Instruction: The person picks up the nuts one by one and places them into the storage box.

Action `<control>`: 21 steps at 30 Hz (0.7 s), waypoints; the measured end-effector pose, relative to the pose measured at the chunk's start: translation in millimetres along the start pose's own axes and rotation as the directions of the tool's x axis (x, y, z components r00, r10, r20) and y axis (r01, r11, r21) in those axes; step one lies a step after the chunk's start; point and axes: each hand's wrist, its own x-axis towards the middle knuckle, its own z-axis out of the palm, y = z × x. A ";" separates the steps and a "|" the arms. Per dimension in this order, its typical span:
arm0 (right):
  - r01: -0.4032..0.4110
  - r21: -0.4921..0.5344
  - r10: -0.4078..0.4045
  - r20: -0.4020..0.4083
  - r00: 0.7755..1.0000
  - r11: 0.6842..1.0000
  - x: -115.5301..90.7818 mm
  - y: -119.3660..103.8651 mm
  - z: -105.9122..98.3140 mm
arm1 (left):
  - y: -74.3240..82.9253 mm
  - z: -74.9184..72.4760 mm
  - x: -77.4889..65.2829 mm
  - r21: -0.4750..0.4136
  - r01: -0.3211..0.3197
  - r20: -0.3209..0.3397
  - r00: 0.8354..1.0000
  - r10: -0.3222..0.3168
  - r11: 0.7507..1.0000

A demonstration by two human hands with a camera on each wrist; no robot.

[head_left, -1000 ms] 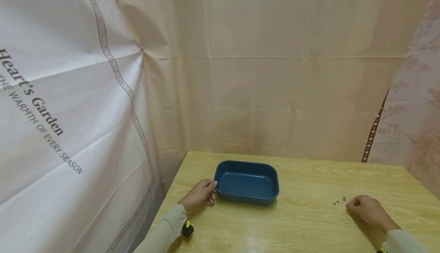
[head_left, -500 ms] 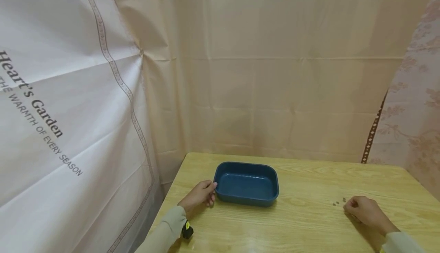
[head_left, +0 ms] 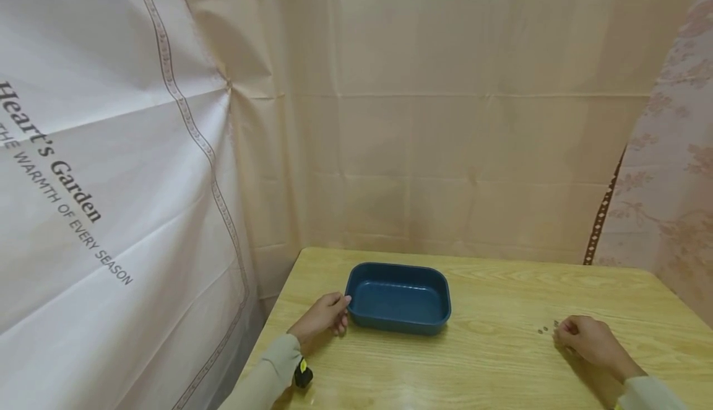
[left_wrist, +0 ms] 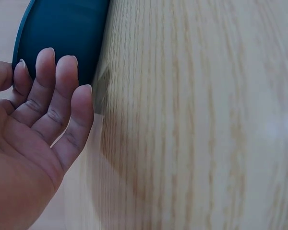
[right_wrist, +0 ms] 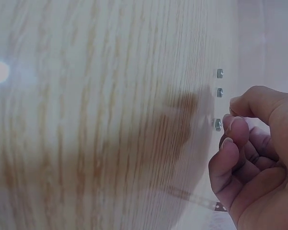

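Three small metal nuts (right_wrist: 220,92) are lying on the table (head_left: 490,366), well apart from the blue tray (head_left: 398,301); none is showing inside, so the work is seemingly only starting. The left hand (head_left: 321,318) is pinching the tray's rim; the right hand (head_left: 589,337) is sitting just beside one nut, fingers bent, whether pinching anything I cannot tell

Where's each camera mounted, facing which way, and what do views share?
Head: head-worn, looking forward and down at the table; sleeves, left hand, right hand visible.
Left wrist: wrist-worn, facing the blue dish; left hand visible.
Right wrist: wrist-worn, facing three metal nuts; right hand visible.
Head and left wrist share the dish; head and right wrist, the nuts.
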 end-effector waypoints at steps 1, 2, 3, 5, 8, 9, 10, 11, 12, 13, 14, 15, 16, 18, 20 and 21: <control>0.004 -0.008 -0.004 -0.007 1.000 1.000 0.6 -0.2 0.3 | 0.0 0.1 -0.2 0.002 -0.003 -0.002 1.000 0.003 1.000; 0.004 -0.011 -0.004 -0.012 1.000 1.000 1.2 -0.5 0.6 | -0.2 0.2 -0.2 0.003 -0.004 -0.004 1.000 0.004 1.000; 0.001 -0.012 -0.002 -0.016 1.000 1.000 1.8 -0.9 0.9 | -0.5 0.2 -0.2 0.006 -0.009 -0.005 1.000 0.009 1.000; -0.012 -0.008 0.012 -0.014 1.000 1.000 3.2 -1.3 1.3 | -0.6 0.1 0.1 0.008 -0.012 -0.007 1.000 0.012 1.000; -0.019 -0.003 0.019 -0.008 1.000 1.000 4.0 -2.5 0.8 | -1.1 0.3 0.3 0.002 -0.014 -0.008 1.000 0.014 1.000; -0.018 -0.002 0.018 -0.007 1.000 1.000 4.1 -2.8 0.5 | -1.2 0.4 0.2 -0.002 -0.017 -0.008 1.000 0.017 1.000; -0.015 0.001 0.015 -0.006 1.000 1.000 3.9 -3.3 0.2 | -1.1 0.6 0.2 -0.007 -0.016 -0.008 1.000 0.016 1.000; -0.006 0.001 0.006 -0.006 1.000 1.000 3.7 -3.8 -0.2 | -0.9 0.6 0.3 -0.008 -0.016 -0.007 1.000 0.016 1.000; -0.007 0.004 0.007 -0.007 1.000 1.000 3.7 -4.2 -0.4 | -0.6 0.7 0.4 -0.014 -0.017 -0.006 1.000 0.017 1.000; -0.009 0.013 0.009 -0.003 1.000 1.000 3.6 -4.7 -0.8 | -0.3 0.8 0.4 -0.017 -0.018 -0.005 1.000 0.018 1.000; -0.012 0.022 0.011 0.002 1.000 1.000 3.6 -5.5 -1.4 | 0.0 0.7 0.5 -0.021 -0.013 -0.004 1.000 0.013 1.000; -0.015 0.035 0.015 0.009 1.000 0.999 3.6 -6.1 -1.8 | 0.3 0.9 0.5 -0.026 -0.012 -0.004 1.000 0.012 1.000; -0.022 0.047 0.021 0.016 1.000 0.999 3.7 -6.9 -2.2 | 0.3 1.0 0.5 -0.029 -0.008 -0.004 1.000 0.008 1.000; -0.032 0.058 0.031 0.025 0.999 0.998 4.5 -8.1 -3.0 | 1.1 1.4 -0.1 -0.035 -0.009 -0.006 1.000 0.009 0.999; -0.028 0.042 0.027 0.022 0.999 0.999 5.7 -8.9 -3.3 | 2.1 1.8 -0.7 -0.028 -0.016 -0.008 1.000 0.016 0.999; -0.028 0.034 0.027 0.020 0.999 0.999 6.1 -9.7 -3.5 | 2.4 1.7 -0.9 -0.023 -0.023 -0.008 1.000 0.022 0.999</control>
